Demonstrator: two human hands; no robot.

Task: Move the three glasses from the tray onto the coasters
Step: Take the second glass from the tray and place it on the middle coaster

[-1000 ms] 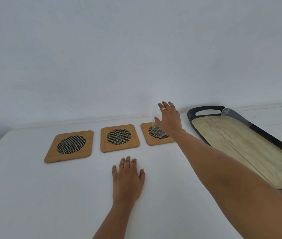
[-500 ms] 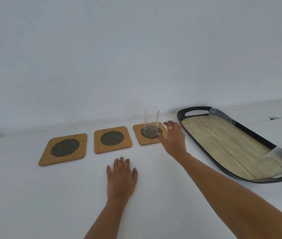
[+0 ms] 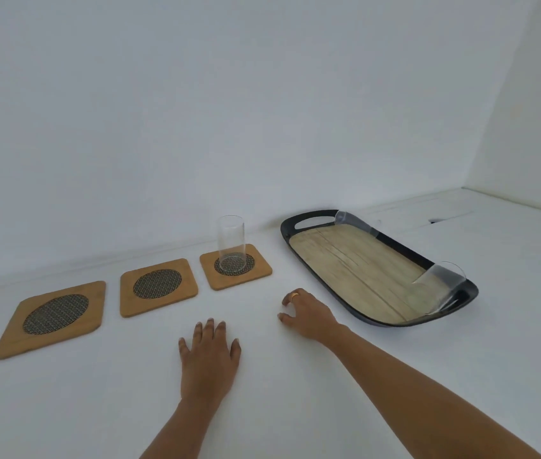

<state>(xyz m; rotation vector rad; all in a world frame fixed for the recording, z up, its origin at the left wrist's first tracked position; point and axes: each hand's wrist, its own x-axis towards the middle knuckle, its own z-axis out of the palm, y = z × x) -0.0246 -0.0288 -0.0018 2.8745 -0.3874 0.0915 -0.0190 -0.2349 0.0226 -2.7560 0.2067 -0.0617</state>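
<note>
— Since half a second ago, what has moved?
— Only the right hand [image 3: 308, 314]: it has pulled back from the glass [image 3: 231, 243] toward six o'clock and now sits on the white table [image 3: 63, 392], fingers loosely curled, holding nothing, a ring [image 3: 294, 295] on one finger.
— And the left hand [image 3: 208, 354]?
— Unchanged, lying flat and open on the table, empty.
— Where do the glasses stand?
— One is upright on the right coaster [image 3: 236, 266], at twelve o'clock from the left hand. The middle coaster [image 3: 158, 286] and left coaster [image 3: 52, 318] are bare. Two more glasses sit on the tray [image 3: 355, 266], the far glass [image 3: 355, 221] and the near glass [image 3: 441, 286].
— Any writing?
— None readable.
</note>
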